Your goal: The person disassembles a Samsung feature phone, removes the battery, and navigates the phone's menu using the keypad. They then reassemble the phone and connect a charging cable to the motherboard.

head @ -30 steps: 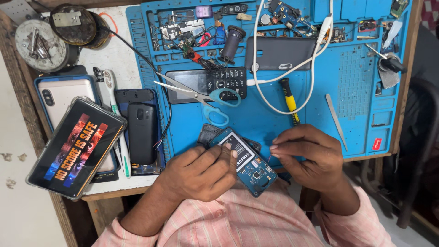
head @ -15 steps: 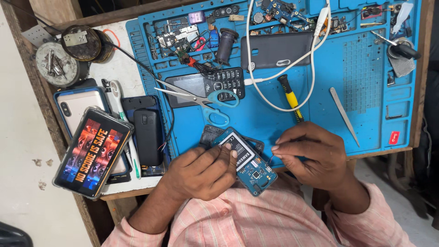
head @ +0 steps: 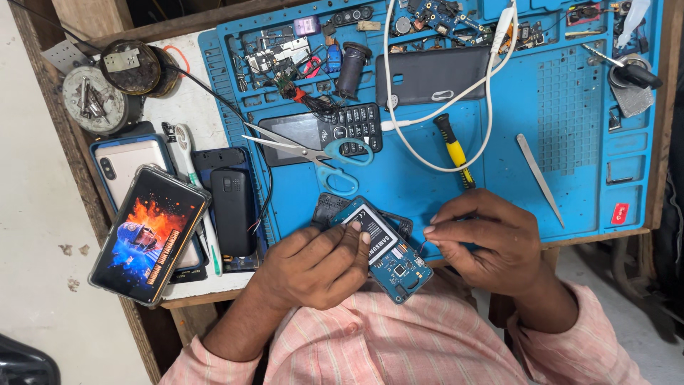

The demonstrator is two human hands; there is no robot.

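Left hand (head: pixel 317 265) pins the opened phone (head: pixel 388 251) steady on the blue mat (head: pixel 570 142); right hand (head: pixel 491 239) pinches a fine wire (head: pixel 422 246) — apparently to reach its board.

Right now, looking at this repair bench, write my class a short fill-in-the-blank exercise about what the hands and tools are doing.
1. The left hand holds an opened ____ with a blue circuit board.
2. The scissors have ____ handles.
3. The screwdriver has a black and ____ handle.
4. The work mat is ____.

Missing words: phone; blue; yellow; blue

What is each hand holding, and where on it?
Left hand grips the opened phone along its left edge. Right hand pinches something too small to identify.
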